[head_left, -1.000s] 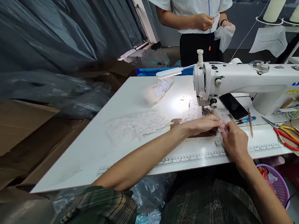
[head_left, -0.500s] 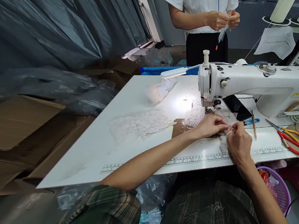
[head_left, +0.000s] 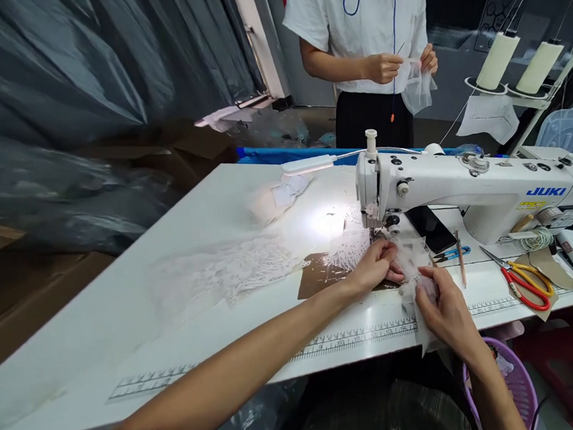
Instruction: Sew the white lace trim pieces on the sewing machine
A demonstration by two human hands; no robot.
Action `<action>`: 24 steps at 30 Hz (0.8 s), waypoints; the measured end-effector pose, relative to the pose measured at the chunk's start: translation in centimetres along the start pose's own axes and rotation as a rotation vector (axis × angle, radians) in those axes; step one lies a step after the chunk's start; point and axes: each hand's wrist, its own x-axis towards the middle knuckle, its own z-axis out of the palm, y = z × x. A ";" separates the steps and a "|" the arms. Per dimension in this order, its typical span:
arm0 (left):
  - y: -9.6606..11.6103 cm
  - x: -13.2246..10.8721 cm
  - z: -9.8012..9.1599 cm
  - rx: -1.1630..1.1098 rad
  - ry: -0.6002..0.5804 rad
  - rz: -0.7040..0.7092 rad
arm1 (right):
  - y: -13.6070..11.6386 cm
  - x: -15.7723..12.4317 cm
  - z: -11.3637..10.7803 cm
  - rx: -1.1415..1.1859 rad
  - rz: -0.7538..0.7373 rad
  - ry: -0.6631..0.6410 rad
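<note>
Here the left hand (head_left: 377,268) and right hand (head_left: 444,309) each keep a pinching grip on a sheer white cloth (head_left: 411,267), on the worktop (head_left: 176,332) beside the sewing machine (head_left: 464,179); no stitching shows.

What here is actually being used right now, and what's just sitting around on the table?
In use: sheer white fabric, held by the left hand and right hand; sewing machine just behind it; lit lamp; brown card beneath.
Lying about: scissors; pencil; blue snips; lace piece; white bundle.
</note>
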 end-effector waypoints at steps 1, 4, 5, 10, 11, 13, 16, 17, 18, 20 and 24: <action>0.2 -0.1 0.0 -0.013 0.005 -0.024 | -0.2 -0.1 0.1 -0.055 -0.007 0.065; 0.6 -0.5 0.0 -0.043 0.022 -0.104 | -0.4 -0.4 0.7 -0.301 -0.048 0.162; 0.7 -0.6 0.0 -0.050 0.017 -0.118 | -0.3 -0.6 0.9 -0.365 -0.055 0.123; 1.0 -0.7 -0.3 -0.083 -0.013 0.018 | 1.3 -0.4 0.0 -0.250 -0.081 -0.002; 1.1 -0.8 -0.5 -0.072 -0.008 0.098 | 1.7 0.0 -0.6 -0.198 -0.099 0.026; 1.4 -1.2 -0.8 -0.008 0.013 0.250 | 2.7 1.4 -2.0 -0.161 -0.126 0.112; 1.9 -2.7 -1.1 0.231 -0.020 0.323 | 4.5 4.5 -3.8 -0.303 -0.121 0.232; 2.0 -3.4 -1.1 0.332 -0.056 0.337 | 5.2 5.7 -4.3 -0.373 -0.113 0.241; 2.0 -4.0 -1.2 0.428 -0.102 0.366 | 5.8 6.8 -4.6 -0.447 -0.104 0.244; 1.9 -5.2 -1.8 0.584 -0.180 0.476 | 6.8 8.6 -5.0 -0.600 -0.069 0.193; 0.9 -5.8 -5.1 0.773 -0.157 0.700 | 6.8 9.4 -5.1 -0.854 -0.064 0.135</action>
